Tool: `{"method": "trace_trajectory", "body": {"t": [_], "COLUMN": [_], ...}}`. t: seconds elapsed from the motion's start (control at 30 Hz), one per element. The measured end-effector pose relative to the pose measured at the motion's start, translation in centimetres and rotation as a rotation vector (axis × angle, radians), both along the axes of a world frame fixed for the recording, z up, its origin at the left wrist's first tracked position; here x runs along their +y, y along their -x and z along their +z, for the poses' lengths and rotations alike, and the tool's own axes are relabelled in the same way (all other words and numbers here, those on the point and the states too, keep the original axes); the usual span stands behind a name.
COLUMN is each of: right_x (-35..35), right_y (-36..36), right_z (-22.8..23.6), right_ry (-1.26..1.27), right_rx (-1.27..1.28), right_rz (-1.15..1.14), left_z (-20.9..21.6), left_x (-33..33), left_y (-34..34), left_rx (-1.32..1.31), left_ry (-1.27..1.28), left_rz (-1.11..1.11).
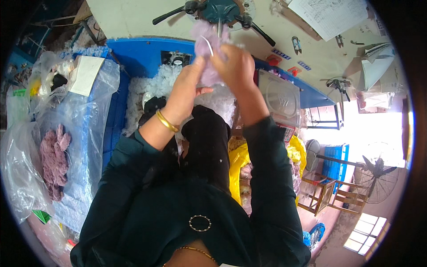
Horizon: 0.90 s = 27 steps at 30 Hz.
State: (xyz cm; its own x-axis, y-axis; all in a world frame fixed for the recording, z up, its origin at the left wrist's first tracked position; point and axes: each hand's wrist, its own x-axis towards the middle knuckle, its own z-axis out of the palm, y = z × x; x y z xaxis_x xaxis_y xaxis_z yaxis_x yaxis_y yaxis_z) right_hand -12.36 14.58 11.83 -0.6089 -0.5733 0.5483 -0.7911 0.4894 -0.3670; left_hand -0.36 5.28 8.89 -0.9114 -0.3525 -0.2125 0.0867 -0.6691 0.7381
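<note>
A fluffy lilac plush piece (200, 34) hangs at the metal nozzle (219, 29) of a dark green machine head (219, 10) on the table's near edge. My left hand (186, 84) pinches its left side, thumb up and some fingers stretched below. My right hand (235, 64) is closed on its right side, fingers bent. Between them a thin white strip (207, 45) stands out against the plush. How far the nozzle reaches into the plush is hidden.
Black-handled levers (171, 14) flank the machine head. White stuffing (167, 78) lies below, around my legs. Left, a blue crate (116, 102) under clear plastic bears a mauve plush piece (55, 160). Thread snips (296, 44) and papers (329, 18) lie right. A yellow bag (239, 167) stands beside my right arm.
</note>
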Motion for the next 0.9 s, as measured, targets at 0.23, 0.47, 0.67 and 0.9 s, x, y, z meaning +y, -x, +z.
{"method": "trace_trajectory", "body": {"t": [0.23,0.47,0.67,0.9], "right_x": [-1.7,1.0,-3.9,-2.4], "right_y": [2.9,-2.8,2.9,0.3], "right_z": [-0.9,0.3,1.4,0.4], "right_ry": [0.035,0.127,-0.038,-0.032], "right_rx": [-0.060,-0.303,-0.154,-0.299], "right_rz": [-0.021,0.031,-0.188,-0.244], "left_z": [1.1,-1.3,-2.1,-1.0], "left_x": [0.0,-0.8,-4.1,0.9], "left_y": [-1.3,-3.1,3.0,-0.1], "left_rx": [-0.053,0.189,0.147,0.098], "left_ry": [1.119,1.366,-0.023,0.142], "left_rz": [0.064,0.117,-0.268,-0.148]}}
